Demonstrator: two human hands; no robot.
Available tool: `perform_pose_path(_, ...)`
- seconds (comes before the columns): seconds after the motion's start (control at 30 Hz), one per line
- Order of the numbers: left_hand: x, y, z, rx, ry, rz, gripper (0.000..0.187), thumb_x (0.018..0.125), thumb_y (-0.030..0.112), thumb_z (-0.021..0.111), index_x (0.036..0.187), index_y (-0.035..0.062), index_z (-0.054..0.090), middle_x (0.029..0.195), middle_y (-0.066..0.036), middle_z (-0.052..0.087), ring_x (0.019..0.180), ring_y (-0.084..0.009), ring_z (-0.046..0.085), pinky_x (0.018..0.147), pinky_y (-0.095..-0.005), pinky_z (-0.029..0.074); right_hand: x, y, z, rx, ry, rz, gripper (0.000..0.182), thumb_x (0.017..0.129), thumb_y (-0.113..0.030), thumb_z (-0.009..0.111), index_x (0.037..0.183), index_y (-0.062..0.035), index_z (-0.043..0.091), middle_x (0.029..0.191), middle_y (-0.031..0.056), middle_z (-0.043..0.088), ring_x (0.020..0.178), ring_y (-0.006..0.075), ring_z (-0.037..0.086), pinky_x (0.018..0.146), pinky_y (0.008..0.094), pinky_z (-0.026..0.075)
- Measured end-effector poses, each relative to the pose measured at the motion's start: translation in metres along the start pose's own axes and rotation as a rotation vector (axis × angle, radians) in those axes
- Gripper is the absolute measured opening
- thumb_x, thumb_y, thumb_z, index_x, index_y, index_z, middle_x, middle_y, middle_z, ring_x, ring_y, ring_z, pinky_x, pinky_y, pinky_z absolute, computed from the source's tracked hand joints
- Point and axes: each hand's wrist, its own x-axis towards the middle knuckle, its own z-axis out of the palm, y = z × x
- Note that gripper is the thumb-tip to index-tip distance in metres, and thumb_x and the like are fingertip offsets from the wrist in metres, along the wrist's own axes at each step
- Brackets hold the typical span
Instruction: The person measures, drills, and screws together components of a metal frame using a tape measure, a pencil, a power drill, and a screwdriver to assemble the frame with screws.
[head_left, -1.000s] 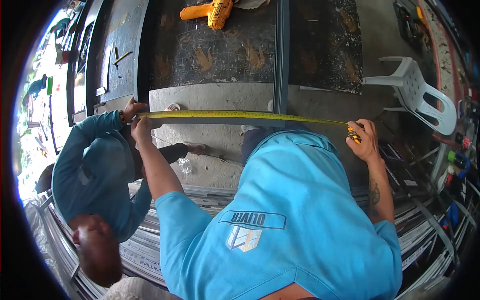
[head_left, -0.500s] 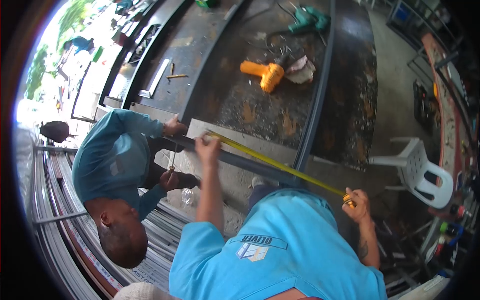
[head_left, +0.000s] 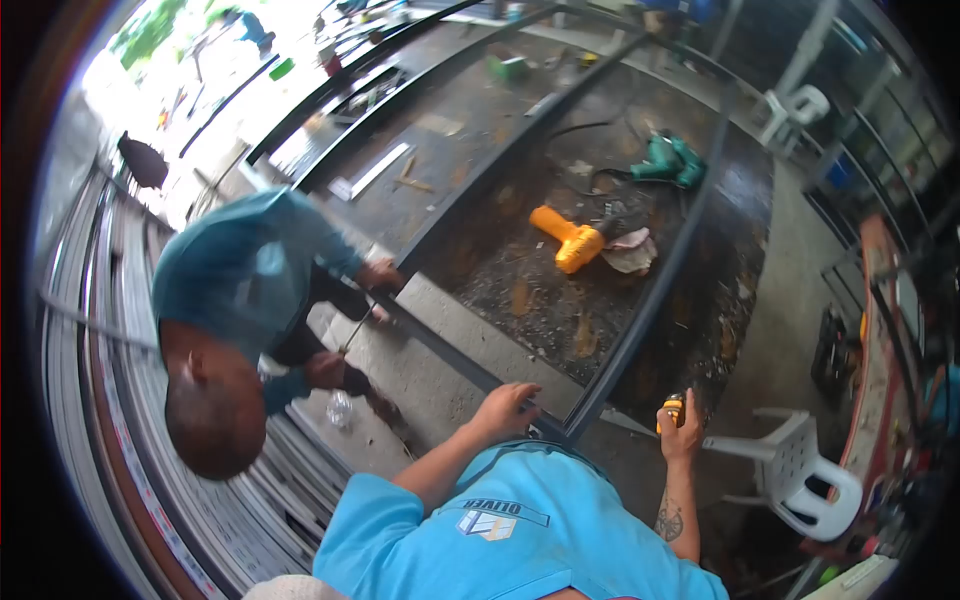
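My left hand (head_left: 508,408) is over the near bar of a dark metal frame (head_left: 625,350), close to its near corner, with fingers somewhat spread and nothing visible in them. To the right of the frame, my right hand (head_left: 682,428) grips a yellow and black tape measure (head_left: 672,412), its index finger pointing up. No blade shows out of the tape. A co-worker (head_left: 235,280) in a teal shirt bends at the left, one hand at the frame's left corner, the other holding a thin rod-like tool (head_left: 355,332).
An orange power tool (head_left: 572,240), a pale cloth (head_left: 630,252) and a green power tool (head_left: 668,160) lie on the dark surface within the frame. A white plastic chair (head_left: 800,475) stands at the right. Long metal profiles (head_left: 150,440) are stacked at the left.
The yellow blade stretched between my hands is no longer visible. My left hand has moved right and down to the near corner; my right hand has shifted slightly left. The view has tilted.
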Motion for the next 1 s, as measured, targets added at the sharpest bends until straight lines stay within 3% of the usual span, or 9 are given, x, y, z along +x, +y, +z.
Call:
perform_pose_path(0.2, -0.045, -0.021, -0.038, 0.019, 0.276, -0.141, 0.038, 0.083, 0.018, 0.068, 0.117, 0.0044, 0.059, 0.108, -0.013, 0.064, 0.102, -0.0308, 0.061, 0.088, -0.0392, 0.049, 0.082, -0.004, 0.044, -0.243, 0.017, -0.09, 0.069, 0.077, -0.033, 0.073, 0.135, -0.005, 0.048, 0.118, 0.0226, 0.056, 0.11, 0.0393, 0.054, 0.094, 0.045, 0.044)
perform_pose_path(0.4, -0.129, -0.109, -0.041, -0.235, 0.543, -0.394, 0.042, 0.082, 0.021, 0.069, 0.119, 0.0032, 0.06, 0.108, -0.016, 0.066, 0.098, -0.0277, 0.065, 0.086, -0.0369, 0.051, 0.107, 0.064, 0.085, -0.5, -0.127, -0.168, 0.076, 0.075, -0.033, 0.074, 0.14, -0.0097, 0.043, 0.124, 0.0234, 0.053, 0.114, 0.0405, 0.05, 0.099, 0.0478, 0.039)
perform_pose_path(0.47, -0.163, -0.134, -0.049, -0.382, 0.486, -0.629, 0.044, 0.081, 0.026, 0.067, 0.119, 0.0045, 0.06, 0.107, -0.015, 0.067, 0.102, -0.0302, 0.063, 0.089, -0.0389, 0.049, 0.104, 0.049, 0.09, -0.675, -0.098, -0.067, 0.078, 0.076, -0.034, 0.072, 0.142, -0.0103, 0.04, 0.131, 0.024, 0.048, 0.121, 0.0406, 0.046, 0.103, 0.0481, 0.035)
perform_pose_path(0.57, -0.198, -0.168, -0.075, -0.318, 0.449, -0.723, 0.045, 0.08, 0.028, 0.068, 0.118, 0.0046, 0.061, 0.104, -0.015, 0.068, 0.1, -0.0294, 0.064, 0.088, -0.0389, 0.05, 0.09, 0.017, 0.102, -0.784, -0.024, 0.115, 0.079, 0.076, -0.037, 0.07, 0.143, -0.0109, 0.038, 0.136, 0.0244, 0.044, 0.125, 0.0405, 0.042, 0.106, 0.0492, 0.031)
perform_pose_path(0.6, -0.204, -0.18, -0.082, -0.299, 0.51, -0.686, 0.044, 0.079, 0.026, 0.069, 0.116, 0.0021, 0.062, 0.097, -0.017, 0.069, 0.09, -0.0297, 0.067, 0.082, -0.0378, 0.053, 0.087, 0.004, 0.105, -0.745, -0.01, 0.109, 0.074, 0.076, -0.033, 0.071, 0.141, -0.01, 0.042, 0.136, 0.0244, 0.044, 0.126, 0.0402, 0.041, 0.106, 0.0478, 0.033)
perform_pose_path(0.7, -0.204, -0.191, -0.121, -0.252, 0.584, -0.753, 0.044, 0.08, 0.026, 0.069, 0.115, 0.0018, 0.062, 0.097, -0.018, 0.069, 0.09, -0.0309, 0.067, 0.081, -0.0379, 0.053, 0.076, -0.025, 0.115, -0.605, -0.072, -0.068, 0.069, 0.076, -0.029, 0.072, 0.137, -0.0087, 0.047, 0.136, 0.0244, 0.045, 0.126, 0.0402, 0.041, 0.106, 0.0459, 0.034)
perform_pose_path(0.83, -0.175, -0.241, -0.121, -0.263, 0.646, -0.637, 0.043, 0.081, 0.027, 0.069, 0.114, 0.0023, 0.062, 0.099, -0.018, 0.069, 0.09, -0.032, 0.067, 0.08, -0.0384, 0.053, 0.054, -0.083, 0.135, -0.6, -0.157, -0.228, 0.058, 0.074, -0.023, 0.075, 0.126, -0.0061, 0.057, 0.132, 0.0248, 0.048, 0.123, 0.0374, 0.045, 0.105, 0.0447, 0.035)
perform_pose_path(0.9, -0.163, -0.235, -0.138, -0.35, 0.616, -0.516, 0.042, 0.082, 0.026, 0.069, 0.115, 0.0023, 0.061, 0.097, -0.017, 0.07, 0.09, -0.0268, 0.068, 0.08, -0.0356, 0.053, 0.044, -0.104, 0.143, -0.486, -0.164, -0.254, 0.051, 0.072, -0.023, 0.076, 0.118, -0.0049, 0.062, 0.125, 0.0242, 0.053, 0.119, 0.0369, 0.049, 0.103, 0.0435, 0.038)
perform_pose_path(1.0, -0.152, -0.221, -0.149, -0.445, 0.558, -0.501, 0.043, 0.081, 0.026, 0.07, 0.115, 0.0019, 0.062, 0.1, -0.019, 0.07, 0.094, -0.0289, 0.068, 0.083, -0.0366, 0.053, 0.037, -0.132, 0.146, -0.375, -0.155, -0.298, 0.045, 0.072, -0.024, 0.076, 0.111, -0.0048, 0.066, 0.114, 0.0196, 0.061, 0.11, 0.0347, 0.056, 0.096, 0.0396, 0.044)
